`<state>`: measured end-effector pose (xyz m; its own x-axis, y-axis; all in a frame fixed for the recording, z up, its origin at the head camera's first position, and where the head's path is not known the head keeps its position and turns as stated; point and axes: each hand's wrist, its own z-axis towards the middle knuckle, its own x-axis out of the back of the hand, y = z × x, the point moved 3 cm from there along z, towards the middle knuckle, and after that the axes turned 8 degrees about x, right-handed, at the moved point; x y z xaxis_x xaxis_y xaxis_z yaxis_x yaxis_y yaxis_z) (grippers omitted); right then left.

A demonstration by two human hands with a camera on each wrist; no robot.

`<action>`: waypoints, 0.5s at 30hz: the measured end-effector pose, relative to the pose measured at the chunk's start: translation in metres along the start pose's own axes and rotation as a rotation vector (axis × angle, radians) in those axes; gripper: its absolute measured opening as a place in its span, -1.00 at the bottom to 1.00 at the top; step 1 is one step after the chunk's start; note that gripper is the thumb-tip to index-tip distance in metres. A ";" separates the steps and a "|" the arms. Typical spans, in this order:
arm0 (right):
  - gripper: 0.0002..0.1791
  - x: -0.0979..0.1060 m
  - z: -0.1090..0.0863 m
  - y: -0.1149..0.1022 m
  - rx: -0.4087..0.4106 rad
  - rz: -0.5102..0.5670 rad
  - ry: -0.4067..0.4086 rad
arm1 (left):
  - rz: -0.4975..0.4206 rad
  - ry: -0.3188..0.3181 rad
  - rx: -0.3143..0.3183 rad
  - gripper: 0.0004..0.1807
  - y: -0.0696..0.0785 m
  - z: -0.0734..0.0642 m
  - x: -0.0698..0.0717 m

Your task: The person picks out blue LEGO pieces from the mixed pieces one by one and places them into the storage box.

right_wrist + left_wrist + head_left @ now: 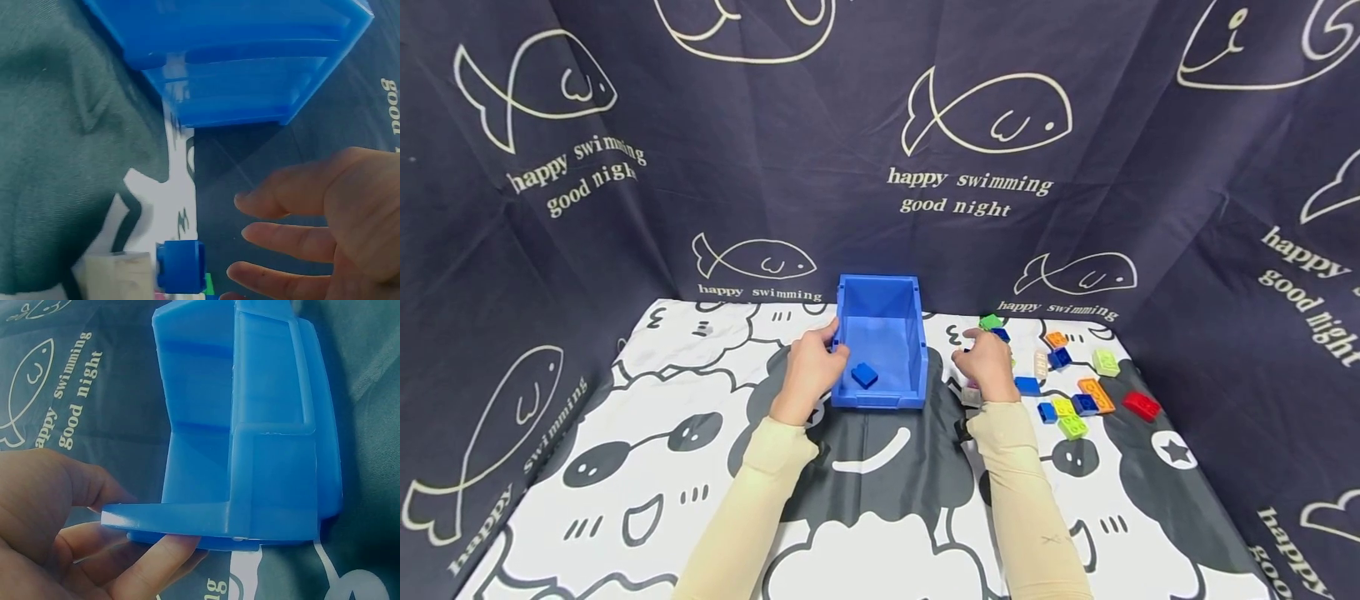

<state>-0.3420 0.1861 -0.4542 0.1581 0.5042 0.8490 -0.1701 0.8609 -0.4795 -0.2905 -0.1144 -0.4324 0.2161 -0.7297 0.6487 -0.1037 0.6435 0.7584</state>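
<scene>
My left hand (pixel 812 371) grips the left side wall of a blue plastic bin (pixel 919 400), its thumb on the inner side and its fingers on the outer side in the left wrist view. Inside the bin, near its front, lies one blue toy brick (pixel 864 375). To the right of the bin, my right hand (pixel 988 362) is over the loose bricks with its fingers apart and holds nothing. Close to its fingertips in the right wrist view are a blue brick (pixel 180 267) and a whitish brick (pixel 119 275). The hand hides some bricks from the head view.
Several loose bricks lie on the right of the table, among them orange (pixel 1096 395), red (pixel 1142 406), light green (pixel 1105 362) and blue (pixel 1027 386) ones. A patterned cloth (pixel 625 533) covers the table. Dark fabric (pixel 850 167) hangs behind and along both sides.
</scene>
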 end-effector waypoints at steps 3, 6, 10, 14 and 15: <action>-0.46 -0.003 0.001 0.003 -0.006 0.003 -0.012 | -0.006 -0.001 -0.001 -0.40 0.000 0.000 0.001; -0.48 -0.007 0.002 0.006 0.001 -0.006 -0.014 | -0.010 0.002 0.003 -0.40 0.001 -0.001 0.001; -0.50 -0.014 0.002 0.010 -0.004 -0.031 -0.053 | -0.010 -0.001 0.009 -0.41 0.001 -0.001 0.001; -0.49 -0.020 0.003 0.012 -0.011 -0.047 -0.094 | -0.024 -0.011 0.016 -0.41 0.001 -0.001 0.000; -0.49 -0.021 0.003 0.012 -0.011 -0.049 -0.100 | -0.025 -0.010 0.017 -0.41 0.000 -0.001 -0.001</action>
<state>-0.3500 0.1860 -0.4771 0.0681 0.4529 0.8889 -0.1538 0.8851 -0.4392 -0.2895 -0.1136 -0.4326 0.2087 -0.7478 0.6303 -0.1150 0.6212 0.7751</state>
